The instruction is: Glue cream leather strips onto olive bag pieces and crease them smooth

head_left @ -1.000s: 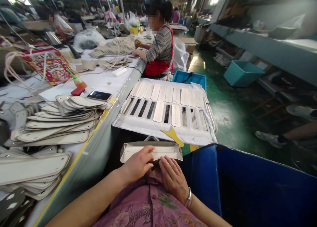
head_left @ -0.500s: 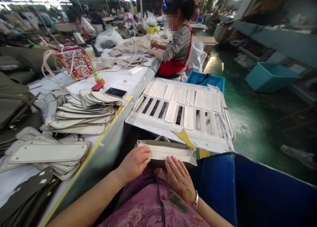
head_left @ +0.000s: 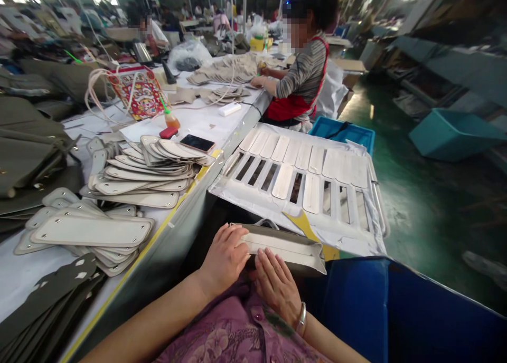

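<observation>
A dark olive bag piece (head_left: 295, 268) lies across my lap, with a long pale strip (head_left: 283, 245) along its upturned face. At its left end, the fingers of my left hand (head_left: 225, 256) curl over the edge and grip it. My right hand (head_left: 279, 286), with a silver bangle at the wrist, rests flat on the near side, fingers stretched out together over the strip. Folded pale edging stands up at the bag piece's right end. Its underside and my right thumb are hidden.
Left, a table holds stacked pale panels with rivets (head_left: 93, 230), dark straps (head_left: 43, 305) and a phone (head_left: 197, 143). Ahead is a white slotted rack (head_left: 253, 191) with pale strips. A blue bin (head_left: 356, 305) stands at right; a co-worker (head_left: 303, 78) sits beyond.
My view has turned slightly, shifting the table and rack rightward. My left hand is curled more tightly over the bag piece's left end, and my right hand has slid left along the strip.
</observation>
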{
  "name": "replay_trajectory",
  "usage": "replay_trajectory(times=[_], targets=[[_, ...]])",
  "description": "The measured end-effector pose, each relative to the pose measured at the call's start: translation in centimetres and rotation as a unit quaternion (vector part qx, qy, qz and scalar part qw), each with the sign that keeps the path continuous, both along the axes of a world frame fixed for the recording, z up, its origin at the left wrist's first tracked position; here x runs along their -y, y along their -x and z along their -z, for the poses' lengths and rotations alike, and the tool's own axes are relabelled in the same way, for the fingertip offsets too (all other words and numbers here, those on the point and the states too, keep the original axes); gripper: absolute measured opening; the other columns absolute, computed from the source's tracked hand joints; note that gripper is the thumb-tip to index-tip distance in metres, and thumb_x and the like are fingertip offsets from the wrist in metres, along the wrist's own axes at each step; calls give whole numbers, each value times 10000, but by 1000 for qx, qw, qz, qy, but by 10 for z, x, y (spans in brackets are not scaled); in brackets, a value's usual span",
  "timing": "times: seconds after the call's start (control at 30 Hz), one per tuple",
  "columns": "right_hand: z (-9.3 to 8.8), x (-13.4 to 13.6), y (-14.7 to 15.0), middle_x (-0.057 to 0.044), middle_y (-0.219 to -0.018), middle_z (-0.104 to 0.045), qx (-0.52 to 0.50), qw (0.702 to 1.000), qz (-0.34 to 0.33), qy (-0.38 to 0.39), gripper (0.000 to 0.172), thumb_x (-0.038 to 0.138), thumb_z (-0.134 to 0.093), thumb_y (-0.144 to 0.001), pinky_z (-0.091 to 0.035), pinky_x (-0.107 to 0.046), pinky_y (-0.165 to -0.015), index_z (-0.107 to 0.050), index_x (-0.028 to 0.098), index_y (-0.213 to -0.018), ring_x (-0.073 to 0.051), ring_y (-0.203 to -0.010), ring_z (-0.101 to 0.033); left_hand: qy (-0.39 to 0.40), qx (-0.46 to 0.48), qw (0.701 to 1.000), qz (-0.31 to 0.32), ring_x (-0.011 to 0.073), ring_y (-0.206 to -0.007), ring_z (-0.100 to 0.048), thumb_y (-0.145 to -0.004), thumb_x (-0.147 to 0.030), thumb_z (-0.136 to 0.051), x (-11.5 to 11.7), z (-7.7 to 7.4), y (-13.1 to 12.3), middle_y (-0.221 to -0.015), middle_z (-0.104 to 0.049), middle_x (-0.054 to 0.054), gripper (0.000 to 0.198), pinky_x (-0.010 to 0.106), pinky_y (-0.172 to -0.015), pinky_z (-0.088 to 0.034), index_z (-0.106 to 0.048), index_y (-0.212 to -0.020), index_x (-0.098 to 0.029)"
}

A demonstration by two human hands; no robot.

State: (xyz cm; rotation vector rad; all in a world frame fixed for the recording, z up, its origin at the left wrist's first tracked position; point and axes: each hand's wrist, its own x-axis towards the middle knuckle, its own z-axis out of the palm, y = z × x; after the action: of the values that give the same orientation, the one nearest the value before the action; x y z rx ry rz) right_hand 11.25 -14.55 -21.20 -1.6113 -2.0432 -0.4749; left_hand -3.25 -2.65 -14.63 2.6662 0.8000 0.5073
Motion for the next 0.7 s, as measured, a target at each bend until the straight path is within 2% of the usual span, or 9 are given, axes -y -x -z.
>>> replay_trajectory(times=[0.13, 0.27, 0.37, 0.5, 0.7], targets=[[4, -2, 2, -114, -1257, -534, 0, 1000, 8, -2, 400, 107, -478, -790, -286, -388, -1064, -534, 101, -1186, -239, -1258, -371, 79, 74, 994, -18, 221, -1163, -434, -783, -188, -585, -10, 6, 20, -1207, -485, 94, 270, 416, -1004, -379, -500, -1039, -186], [3, -3, 4, -116, -1252, -537, -1, 1000, 11, -4, 397, 114, -482, -787, -282, -394, -1064, -539, 98, -1179, -243, -1255, -376, 102, 68, 992, 17, 212, -1176, -425, -815, -157, -528, -16, 4, 30, -1214, -486, 65, 41, 394, -1012, -368, -550, -811, -192], [3, -5, 6, -118, -1262, -528, 7, 1000, 13, 5, 404, 125, -474, -793, -275, -392, -1067, -530, 100, -1192, -243, -1262, -365, 71, 60, 996, 5, 235, -1206, -391, -809, -136, -500, -14, 0, 26, -1237, -467, 76, 100, 424, -1028, -342, -554, -738, -183], [6, -8, 11, -109, -1308, -484, 10, 1000, 0, 11, 425, 148, -476, -796, -271, -380, -1071, -515, 103, -1217, -245, -1266, -357, 26, 32, 999, -12, 275, -1285, -277, -776, -122, -512, -13, -5, 20, -1337, -377, 88, 92, 460, -1054, -292, -548, -708, -172], [3, -18, 16, -98, -1307, -487, 10, 999, -29, 22, 435, 159, -497, -792, -272, -379, -1072, -510, 103, -1223, -244, -1264, -360, 69, 39, 997, -11, 266, -1279, -300, -761, -113, -521, -16, -3, 25, -1359, -375, 79, 92, 459, -1051, -304, -541, -701, -179]])
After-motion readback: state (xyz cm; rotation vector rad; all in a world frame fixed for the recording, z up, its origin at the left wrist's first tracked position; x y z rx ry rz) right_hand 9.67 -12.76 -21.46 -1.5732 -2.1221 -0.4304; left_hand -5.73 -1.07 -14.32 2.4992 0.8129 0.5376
